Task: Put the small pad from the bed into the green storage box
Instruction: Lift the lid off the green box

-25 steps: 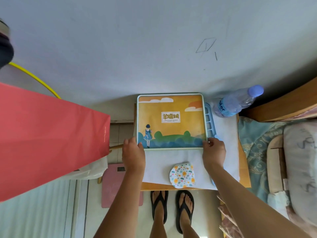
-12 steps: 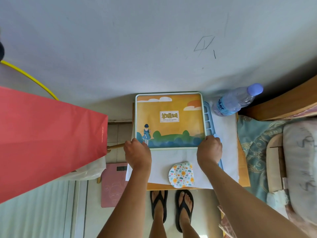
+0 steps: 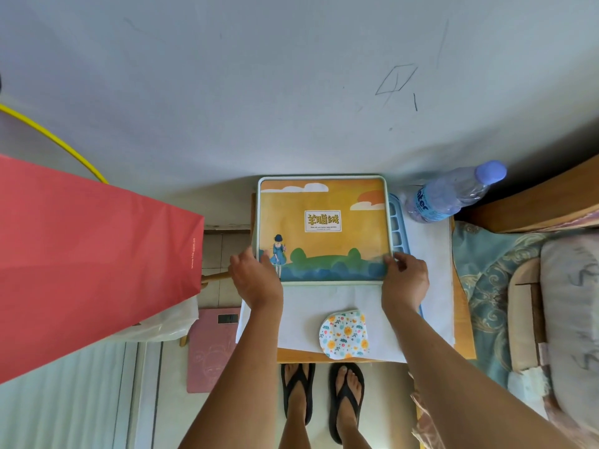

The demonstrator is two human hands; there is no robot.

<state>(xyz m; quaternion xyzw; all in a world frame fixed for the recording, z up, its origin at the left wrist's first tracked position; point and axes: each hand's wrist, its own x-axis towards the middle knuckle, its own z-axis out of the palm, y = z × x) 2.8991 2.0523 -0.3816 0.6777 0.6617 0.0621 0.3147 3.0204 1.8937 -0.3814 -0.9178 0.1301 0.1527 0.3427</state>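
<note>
Floral pad, small and rounded with orange and yellow flowers on white, is lying on the white sheet that is covering the small wooden desk, at the desk's near edge and between the person's two forearms, touched by neither hand. Just beyond it, the green-rimmed storage box is sitting on the same sheet against the wall, its illustrated orange lid closed and facing up. The left hand is gripping the box's near left corner, thumb lying on the lid and fingers curling around the rim. The right hand is gripping the near right corner in the same way, with the thumb resting on the lid's edge. A light blue slotted tray is peeking out from beside the box's right side, touching it. A clear water bottle with a blue cap is tilting at the far right corner of the desk. A red paper bag is filling the left of the scene, with a pink bathroom scale lying on the floor near it. The bed, with patterned blue bedding, is standing to the right of the desk. The person's feet in black flip-flops are showing below the desk's near edge.
</note>
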